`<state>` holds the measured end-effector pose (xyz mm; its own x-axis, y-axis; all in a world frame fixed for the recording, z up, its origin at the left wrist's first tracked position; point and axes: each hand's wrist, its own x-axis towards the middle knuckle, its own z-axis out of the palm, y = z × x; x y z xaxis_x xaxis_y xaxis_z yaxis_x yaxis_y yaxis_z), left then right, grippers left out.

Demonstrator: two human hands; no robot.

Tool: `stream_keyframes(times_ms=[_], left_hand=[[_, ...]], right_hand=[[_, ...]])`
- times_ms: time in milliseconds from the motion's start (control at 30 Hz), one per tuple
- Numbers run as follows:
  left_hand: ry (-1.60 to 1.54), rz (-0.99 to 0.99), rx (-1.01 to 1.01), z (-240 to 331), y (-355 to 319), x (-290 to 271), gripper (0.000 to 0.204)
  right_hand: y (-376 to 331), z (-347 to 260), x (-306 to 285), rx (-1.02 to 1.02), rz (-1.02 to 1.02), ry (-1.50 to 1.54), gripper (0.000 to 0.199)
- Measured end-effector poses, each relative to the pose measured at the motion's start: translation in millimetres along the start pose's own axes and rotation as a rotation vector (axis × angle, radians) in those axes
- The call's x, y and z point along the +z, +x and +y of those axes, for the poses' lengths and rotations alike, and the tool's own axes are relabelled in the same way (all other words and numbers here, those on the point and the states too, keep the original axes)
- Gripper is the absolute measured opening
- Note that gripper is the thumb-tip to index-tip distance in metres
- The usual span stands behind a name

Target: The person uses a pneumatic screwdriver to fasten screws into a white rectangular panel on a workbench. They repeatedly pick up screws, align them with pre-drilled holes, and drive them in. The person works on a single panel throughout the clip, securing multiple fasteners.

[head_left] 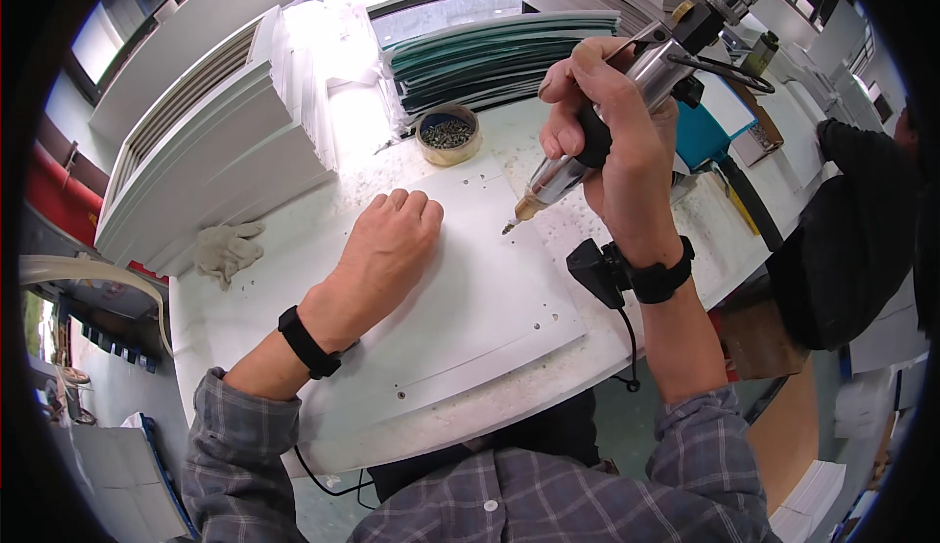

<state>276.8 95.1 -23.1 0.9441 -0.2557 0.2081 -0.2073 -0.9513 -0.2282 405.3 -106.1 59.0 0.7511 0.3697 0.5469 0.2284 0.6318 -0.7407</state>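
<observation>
So the right hand is clamped round a silver power driver, tip at or just above the white panel lying on the counter. With that slant, I'd worry about it skating off and scratching the surface. Left hand sits apart on the panel, fingertips hidden, can't tell if it's gripping anything; light pressure there could let the panel slide

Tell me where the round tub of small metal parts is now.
In the head view, the round tub stands above centre, left of the right hand, between the white panel and the green-edged stack.
</observation>
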Motion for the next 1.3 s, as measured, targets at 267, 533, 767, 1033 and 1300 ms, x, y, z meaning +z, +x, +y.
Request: stream_keyframes(times_ms=[267,533,767,1033,1300], left_hand=[[0.041,-0.068,0.038,-3.8,8.8,-3.5,0.010],[-0.484,-0.053,-0.043,5.8,14.2,-19.5,0.015],[-1.330,0.017,-0.291,46.9,1.8,-24.0,0.012],[-1.878,-0.102,-0.280,54.3,-2.9,-5.6,0.024],[-1.946,-0.125,-0.276,53.3,-7.2,1.2,0.018]], right_hand=[[-19.4,-23.3,-5.5,0.040,0.040,0.009,0.017],[-28.7,-36.2,-13.4,0.051,0.075,0.126,0.018],[-32.7,-49.2,-15.6,0.018,0.099,0.170,0.018],[-34.1,-49.5,-10.9,-0.025,0.120,0.188,0.016],[-37.5,-42.2,-7.3,0.016,0.118,0.183,0.016]])
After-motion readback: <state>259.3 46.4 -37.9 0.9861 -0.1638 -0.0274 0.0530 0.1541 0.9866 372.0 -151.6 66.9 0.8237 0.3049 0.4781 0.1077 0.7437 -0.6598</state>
